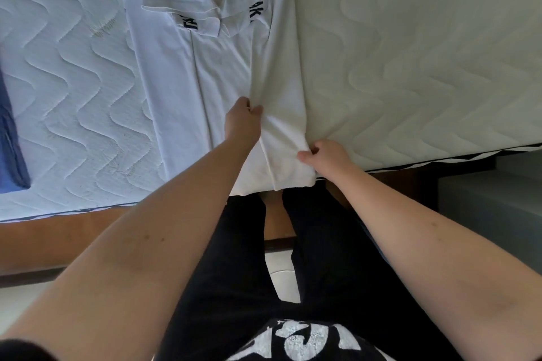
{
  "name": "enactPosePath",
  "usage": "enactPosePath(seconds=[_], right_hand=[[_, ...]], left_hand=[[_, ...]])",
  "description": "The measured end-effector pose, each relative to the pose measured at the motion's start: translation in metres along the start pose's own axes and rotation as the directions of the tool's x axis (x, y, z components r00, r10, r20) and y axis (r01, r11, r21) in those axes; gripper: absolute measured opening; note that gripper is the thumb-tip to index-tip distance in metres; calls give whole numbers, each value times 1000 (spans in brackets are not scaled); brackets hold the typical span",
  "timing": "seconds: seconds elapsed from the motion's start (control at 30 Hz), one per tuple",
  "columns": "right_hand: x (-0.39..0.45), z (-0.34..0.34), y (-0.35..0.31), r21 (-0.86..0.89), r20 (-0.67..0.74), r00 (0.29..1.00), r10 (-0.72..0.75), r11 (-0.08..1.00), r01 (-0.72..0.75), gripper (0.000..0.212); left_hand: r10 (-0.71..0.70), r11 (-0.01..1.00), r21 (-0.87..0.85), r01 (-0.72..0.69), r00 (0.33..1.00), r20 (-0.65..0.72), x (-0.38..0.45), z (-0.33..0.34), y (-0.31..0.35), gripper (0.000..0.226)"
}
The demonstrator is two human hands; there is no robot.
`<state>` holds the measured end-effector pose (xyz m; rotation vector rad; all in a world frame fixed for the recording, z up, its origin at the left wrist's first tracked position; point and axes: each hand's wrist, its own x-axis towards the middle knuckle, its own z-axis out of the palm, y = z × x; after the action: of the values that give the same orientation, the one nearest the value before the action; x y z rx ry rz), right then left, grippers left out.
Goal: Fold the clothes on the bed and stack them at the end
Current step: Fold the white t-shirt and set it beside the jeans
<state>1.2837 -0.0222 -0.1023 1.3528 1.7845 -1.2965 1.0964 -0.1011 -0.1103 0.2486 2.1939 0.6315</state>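
Folding is mid-step on one garment. Head view: a white shirt (223, 73) lies lengthwise on the bed (410, 67), hem toward the person, collar end beyond both hands. Its sleeves are already turned inward, black lettering showing on each, so the width folds appear done.

Left hand (242, 120) is closed, pinching a ridge of cloth in the lower body of the shirt. Right hand (322, 155) sits nearer the person and to the right of the left hand, fingers curled on the hem-side edge, just at the mattress border. Cloth between the two hands is gathered and creased.

Judgement: the side panel is being drawn over or smoothed; the lengthwise fold, hem up to collar, is still to come.

Far to the left of the left hand, at the frame edge, a blue garment (11, 138) lies on the bed; whether it is folded, I cannot tell. No finished stack is visible, so stacking remains.
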Motion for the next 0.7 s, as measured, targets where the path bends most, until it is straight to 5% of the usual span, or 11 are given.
enactPosePath(seconds=[0.1,0.27,0.47,0.6,0.7], right_hand=[[-8,12,5,-37,-83,996,19,999,-23,38],[-19,25,15,54,-82,996,-32,998,36,39],[-14,21,8,290,-48,999,-16,957,30,41],[3,12,-13,401,-136,991,17,915,39,29],[15,12,-21,354,-250,961,117,935,-22,29]], left_hand=[[-36,997,-68,37,999,16,-7,1,-9,13],[-47,998,-19,55,954,295,-37,13,-30,31],[-100,993,-26,112,952,289,-52,10,-48,28],[-79,993,-57,104,936,342,-55,4,-57,29],[-77,995,90,53,954,291,-54,1,-66,25]])
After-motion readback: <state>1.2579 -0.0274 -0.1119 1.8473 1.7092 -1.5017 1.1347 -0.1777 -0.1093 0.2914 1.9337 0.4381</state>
